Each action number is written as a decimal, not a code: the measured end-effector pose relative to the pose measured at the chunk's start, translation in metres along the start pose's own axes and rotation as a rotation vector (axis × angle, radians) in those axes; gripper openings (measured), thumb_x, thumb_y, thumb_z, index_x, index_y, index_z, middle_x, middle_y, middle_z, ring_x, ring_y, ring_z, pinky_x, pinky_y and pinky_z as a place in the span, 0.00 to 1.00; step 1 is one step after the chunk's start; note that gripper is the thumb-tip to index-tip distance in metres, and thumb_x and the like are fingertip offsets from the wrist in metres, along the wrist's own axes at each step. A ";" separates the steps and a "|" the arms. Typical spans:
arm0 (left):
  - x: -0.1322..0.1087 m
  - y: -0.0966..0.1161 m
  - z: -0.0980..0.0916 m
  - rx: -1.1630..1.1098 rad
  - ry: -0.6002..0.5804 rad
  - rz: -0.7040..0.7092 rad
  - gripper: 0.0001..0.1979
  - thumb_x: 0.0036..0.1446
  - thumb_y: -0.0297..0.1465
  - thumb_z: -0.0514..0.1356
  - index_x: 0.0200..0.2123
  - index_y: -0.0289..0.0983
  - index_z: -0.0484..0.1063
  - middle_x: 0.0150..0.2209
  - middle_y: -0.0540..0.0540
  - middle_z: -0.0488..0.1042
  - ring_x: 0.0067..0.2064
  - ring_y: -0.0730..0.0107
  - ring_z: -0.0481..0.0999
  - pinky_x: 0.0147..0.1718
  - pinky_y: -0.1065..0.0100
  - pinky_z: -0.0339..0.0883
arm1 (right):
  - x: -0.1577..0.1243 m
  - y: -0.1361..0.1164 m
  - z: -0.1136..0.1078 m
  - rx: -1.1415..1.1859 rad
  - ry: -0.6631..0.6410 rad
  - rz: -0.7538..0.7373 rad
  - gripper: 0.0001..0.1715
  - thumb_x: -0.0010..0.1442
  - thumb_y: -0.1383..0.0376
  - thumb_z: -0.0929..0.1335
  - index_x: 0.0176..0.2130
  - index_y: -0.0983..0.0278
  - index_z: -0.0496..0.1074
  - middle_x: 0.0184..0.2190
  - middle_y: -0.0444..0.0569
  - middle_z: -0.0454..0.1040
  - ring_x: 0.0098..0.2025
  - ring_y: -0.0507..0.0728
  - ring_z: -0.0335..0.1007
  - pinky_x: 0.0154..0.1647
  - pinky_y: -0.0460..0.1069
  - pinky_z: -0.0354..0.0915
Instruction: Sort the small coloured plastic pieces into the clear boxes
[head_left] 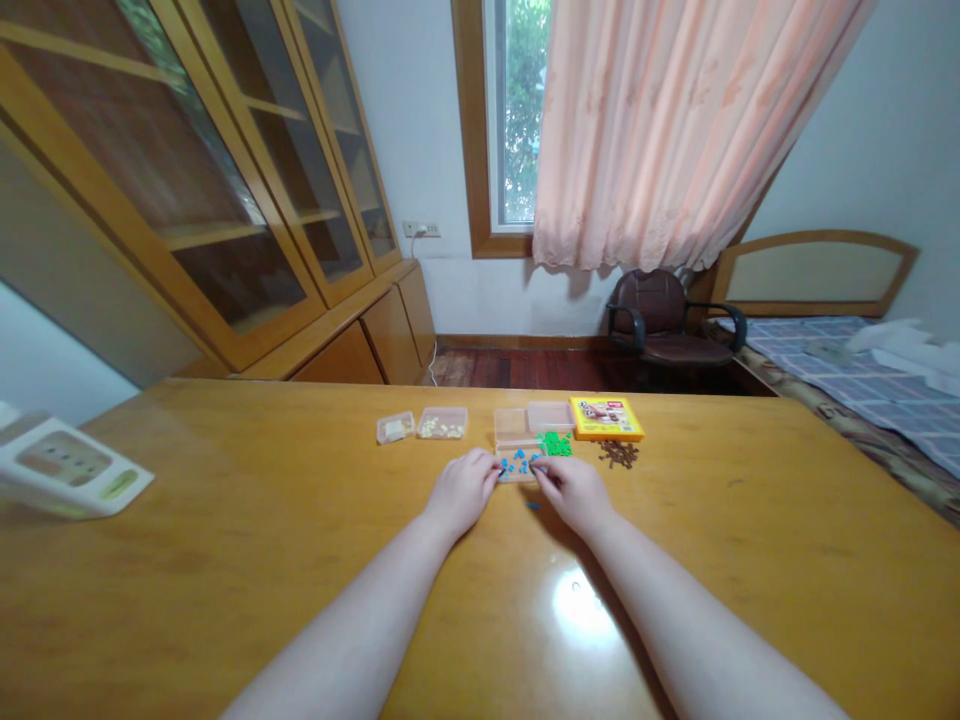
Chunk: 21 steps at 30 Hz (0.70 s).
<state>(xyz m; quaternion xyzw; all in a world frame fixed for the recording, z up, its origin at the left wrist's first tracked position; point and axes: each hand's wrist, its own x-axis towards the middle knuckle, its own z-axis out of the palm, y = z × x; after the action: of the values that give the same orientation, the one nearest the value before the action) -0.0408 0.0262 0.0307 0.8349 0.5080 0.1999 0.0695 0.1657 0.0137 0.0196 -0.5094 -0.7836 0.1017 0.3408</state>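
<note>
Left hand (461,490) & right hand (574,492), fingers narrow at blue bits (517,462) nr table's (225,530) far edge, hold unclear; prob. light, hard, skittery, so pinch sides w/ fingertips.

Blue pieces (517,462), green pieces (555,443), yellow box (606,419), peach curtain (675,120)

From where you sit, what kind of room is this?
Most likely a home bedroom: a bed with a checked cover on the right, a pink curtain over the window, and glass-fronted wooden cabinets on the left.
</note>
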 end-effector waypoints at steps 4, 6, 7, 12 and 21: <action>0.004 0.001 0.006 -0.010 0.019 -0.010 0.09 0.61 0.31 0.51 0.39 0.37 0.71 0.39 0.45 0.73 0.41 0.67 0.72 0.42 0.68 0.65 | 0.001 0.003 -0.002 0.013 -0.066 0.051 0.15 0.60 0.63 0.62 0.43 0.61 0.75 0.37 0.50 0.78 0.35 0.54 0.73 0.37 0.47 0.64; 0.006 0.000 0.010 -0.009 0.030 -0.024 0.10 0.61 0.31 0.51 0.40 0.37 0.71 0.39 0.45 0.73 0.41 0.67 0.72 0.42 0.67 0.65 | 0.001 0.001 -0.005 0.009 -0.169 0.014 0.14 0.60 0.62 0.63 0.38 0.61 0.76 0.32 0.48 0.79 0.32 0.53 0.72 0.34 0.46 0.63; 0.007 0.000 0.011 -0.007 0.033 -0.028 0.11 0.61 0.30 0.51 0.41 0.38 0.71 0.40 0.45 0.73 0.42 0.67 0.72 0.42 0.67 0.65 | 0.001 0.000 -0.007 0.010 -0.222 -0.012 0.13 0.59 0.61 0.63 0.35 0.61 0.77 0.29 0.47 0.78 0.30 0.53 0.72 0.32 0.45 0.62; 0.005 -0.001 0.011 -0.019 0.009 -0.004 0.14 0.61 0.29 0.51 0.48 0.40 0.69 0.43 0.45 0.72 0.43 0.67 0.72 0.43 0.66 0.66 | 0.001 -0.002 -0.015 0.005 -0.400 -0.107 0.10 0.55 0.60 0.67 0.33 0.59 0.78 0.30 0.45 0.79 0.30 0.52 0.72 0.31 0.44 0.60; -0.001 0.013 0.002 -0.122 -0.012 0.090 0.11 0.60 0.29 0.51 0.42 0.39 0.72 0.40 0.45 0.72 0.42 0.67 0.71 0.43 0.67 0.66 | 0.001 -0.005 -0.012 -0.158 -0.390 -0.224 0.12 0.56 0.65 0.65 0.28 0.61 0.77 0.26 0.48 0.78 0.28 0.52 0.70 0.30 0.45 0.58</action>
<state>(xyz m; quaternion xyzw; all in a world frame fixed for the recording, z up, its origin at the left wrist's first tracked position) -0.0300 0.0196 0.0327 0.8523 0.4565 0.2286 0.1141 0.1695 0.0095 0.0317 -0.4149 -0.8919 0.0980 0.1510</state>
